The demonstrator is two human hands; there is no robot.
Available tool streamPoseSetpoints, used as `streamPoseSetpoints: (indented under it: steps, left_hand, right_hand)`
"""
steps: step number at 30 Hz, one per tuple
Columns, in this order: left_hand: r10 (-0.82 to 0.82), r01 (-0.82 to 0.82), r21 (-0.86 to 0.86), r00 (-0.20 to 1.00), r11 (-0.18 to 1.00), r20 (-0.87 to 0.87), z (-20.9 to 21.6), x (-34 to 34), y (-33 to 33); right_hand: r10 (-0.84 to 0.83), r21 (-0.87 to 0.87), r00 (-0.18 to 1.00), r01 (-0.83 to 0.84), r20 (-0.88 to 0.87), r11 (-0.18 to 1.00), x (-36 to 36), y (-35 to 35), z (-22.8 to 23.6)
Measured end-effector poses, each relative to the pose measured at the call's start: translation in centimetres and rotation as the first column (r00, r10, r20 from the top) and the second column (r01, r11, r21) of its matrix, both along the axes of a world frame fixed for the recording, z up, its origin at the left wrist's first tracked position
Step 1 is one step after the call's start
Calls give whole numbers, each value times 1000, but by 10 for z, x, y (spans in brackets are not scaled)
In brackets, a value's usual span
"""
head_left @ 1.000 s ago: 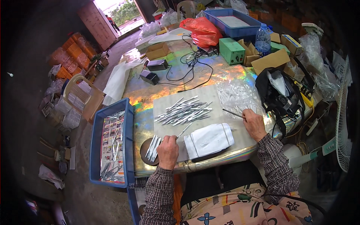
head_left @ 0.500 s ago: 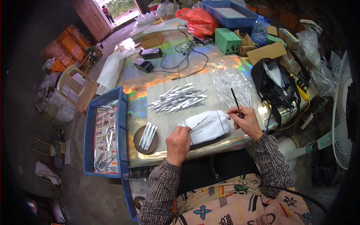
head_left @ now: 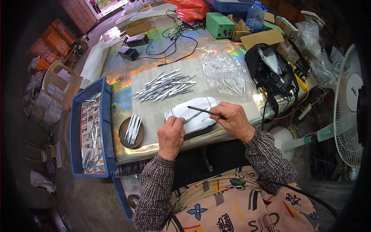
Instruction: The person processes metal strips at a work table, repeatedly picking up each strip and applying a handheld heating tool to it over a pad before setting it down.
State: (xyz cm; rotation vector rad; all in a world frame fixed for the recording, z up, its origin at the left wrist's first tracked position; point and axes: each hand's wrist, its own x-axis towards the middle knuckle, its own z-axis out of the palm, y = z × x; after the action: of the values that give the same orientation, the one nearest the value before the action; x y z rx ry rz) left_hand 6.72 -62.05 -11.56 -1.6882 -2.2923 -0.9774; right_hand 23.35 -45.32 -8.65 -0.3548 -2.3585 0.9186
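Note:
My left hand pinches the near end of a thin silvery rod above a folded white cloth. My right hand grips a slim dark stick, pointing left across the cloth and over the rod; whether the two touch is unclear. Beyond the cloth, a loose pile of silvery rods lies on a grey sheet. Several more rods rest side by side across a round brown dish left of my left hand.
A blue tray with silvery pieces stands at the table's left. Clear plastic bags, a black bag, a green box and black cables occupy the far and right parts. A white fan stands at right.
The dark stick has swung from nearly upright to lying leftward over the cloth, and my right hand has turned with it. The whole view has shifted, moving the table leftward and up.

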Motion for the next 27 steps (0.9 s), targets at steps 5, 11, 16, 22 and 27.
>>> streamPoseSetpoints:
  steps: [5,11,16,22,27]
  left_hand:
    - [27,-28,58,999,998,22,-3,3,1]
    - [62,-71,99,994,993,85,-9,2,-1]
    - [62,-77,125,991,989,118,-12,1,-1]
    - [47,-69,130,985,989,164,-15,0,-2]
    - [46,-68,137,986,988,159,-16,0,-2]
  right_hand:
    - [20,118,999,-23,24,993,-9,-7,-4]
    - [43,274,995,-68,95,959,-20,-12,-7]
    - [28,340,990,-74,138,938,-31,-16,-11]
    - [3,371,989,-59,149,927,-41,-20,-19]
    - [-12,394,973,-82,231,916,-41,-20,-21]
